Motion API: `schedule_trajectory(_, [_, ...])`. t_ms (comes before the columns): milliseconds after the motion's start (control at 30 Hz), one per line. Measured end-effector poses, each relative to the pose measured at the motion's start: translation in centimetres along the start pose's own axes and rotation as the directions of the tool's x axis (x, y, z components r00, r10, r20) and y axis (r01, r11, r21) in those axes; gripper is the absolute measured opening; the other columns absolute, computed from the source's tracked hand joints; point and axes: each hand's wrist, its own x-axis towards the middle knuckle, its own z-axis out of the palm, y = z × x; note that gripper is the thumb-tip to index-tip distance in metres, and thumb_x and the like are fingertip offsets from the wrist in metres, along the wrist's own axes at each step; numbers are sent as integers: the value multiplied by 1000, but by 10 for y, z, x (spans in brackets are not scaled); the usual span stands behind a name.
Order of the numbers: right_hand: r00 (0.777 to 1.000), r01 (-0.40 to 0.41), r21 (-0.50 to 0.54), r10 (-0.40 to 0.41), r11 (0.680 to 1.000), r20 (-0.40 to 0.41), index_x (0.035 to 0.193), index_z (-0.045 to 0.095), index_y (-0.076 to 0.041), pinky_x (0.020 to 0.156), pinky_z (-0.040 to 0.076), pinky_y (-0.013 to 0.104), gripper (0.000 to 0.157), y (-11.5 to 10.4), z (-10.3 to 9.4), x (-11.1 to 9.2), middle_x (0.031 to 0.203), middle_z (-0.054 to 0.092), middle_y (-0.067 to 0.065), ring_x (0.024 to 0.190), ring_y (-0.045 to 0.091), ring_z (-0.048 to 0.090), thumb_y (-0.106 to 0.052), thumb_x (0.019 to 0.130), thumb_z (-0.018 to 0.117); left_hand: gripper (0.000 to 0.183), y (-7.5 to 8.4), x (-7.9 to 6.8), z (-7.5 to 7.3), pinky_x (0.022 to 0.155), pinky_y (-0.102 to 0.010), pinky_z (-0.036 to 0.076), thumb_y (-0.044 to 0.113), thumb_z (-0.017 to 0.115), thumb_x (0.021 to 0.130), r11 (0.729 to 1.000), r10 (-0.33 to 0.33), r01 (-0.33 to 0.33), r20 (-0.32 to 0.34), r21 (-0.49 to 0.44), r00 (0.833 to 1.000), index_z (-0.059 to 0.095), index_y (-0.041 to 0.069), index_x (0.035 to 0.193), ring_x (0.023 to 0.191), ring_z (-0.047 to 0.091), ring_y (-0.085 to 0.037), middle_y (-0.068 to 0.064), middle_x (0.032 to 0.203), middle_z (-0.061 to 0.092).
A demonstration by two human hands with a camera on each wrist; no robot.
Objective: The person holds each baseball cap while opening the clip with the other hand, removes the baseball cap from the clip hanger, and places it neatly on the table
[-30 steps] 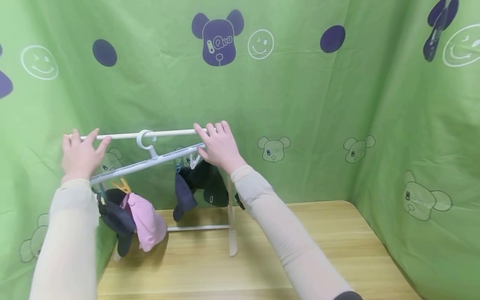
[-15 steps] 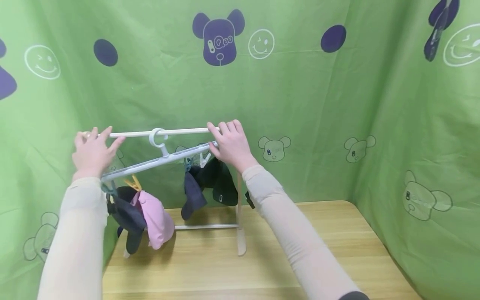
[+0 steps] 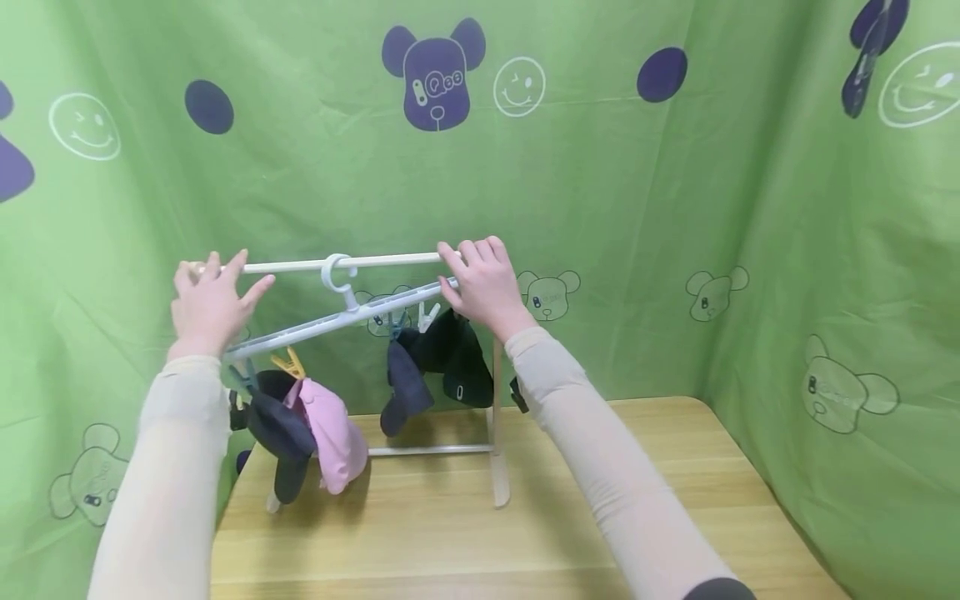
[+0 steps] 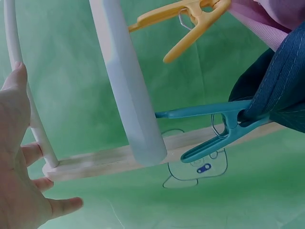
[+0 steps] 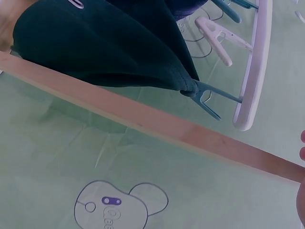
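My left hand (image 3: 213, 312) holds the left end of a small clothes rack's white top rod (image 3: 405, 259), its fingers spread and thumb along the rod. At the other end my right hand (image 3: 483, 283) grips the rod, fingers over the top. A pale blue clip hanger (image 3: 352, 314) hooks over the rod, tilted with its left end lower. Clothespins, such as a yellow one (image 4: 190, 26) and a teal one (image 4: 228, 124), hang caps from it. A pink cap (image 3: 336, 433) and a navy cap (image 3: 279, 429) hang left; a dark green cap (image 5: 105, 47) hangs right.
The rack's wooden upright (image 5: 143, 119) and foot (image 3: 500, 479) stand on a wood-grain table (image 3: 637, 483). A lower rail (image 3: 435, 450) joins its sides. Green printed cloth (image 3: 600, 183) encloses the back and sides.
Both hands have moved right along with the rack, the hanger and the caps. The holds look the same, and the hanger keeps its tilt.
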Motion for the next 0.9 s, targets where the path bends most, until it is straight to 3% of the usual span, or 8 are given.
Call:
schedule_trajectory(167, [1000,-2,17,2,1000,-22,136,52,-18,98,38,40,49,9,0,-6,106,63,4,96,24,55,-43,94,54,82,7,-1,5,111,-75,2,72,25,94,999,34,-35,-20,-13,999,12,22,157,141,-13,-58,-28,159,2])
schedule_trajectory(433, [997,-7,41,10,999,-71,133,54,-18,97,38,40,45,24,1,-13,102,64,5,94,25,55,-41,93,55,82,22,-2,5,111,-73,-6,72,28,93,998,57,-58,-36,-30,998,16,20,156,143,-15,-55,-29,159,7])
schedule_trajectory(733, [997,-16,65,21,998,-79,131,55,-17,98,37,42,43,42,-2,-23,101,63,7,93,27,55,-38,93,55,82,33,0,11,112,-73,-5,73,27,93,995,101,-101,-22,-13,995,15,23,157,148,-9,-47,-28,159,10])
schedule_trajectory(900, [996,-19,60,24,998,-82,130,55,-16,98,38,43,42,52,-4,-29,100,63,9,93,29,56,-37,93,56,82,42,-2,10,112,-73,3,74,28,92,992,126,-126,-5,10,992,12,26,157,148,-6,-47,-26,160,10])
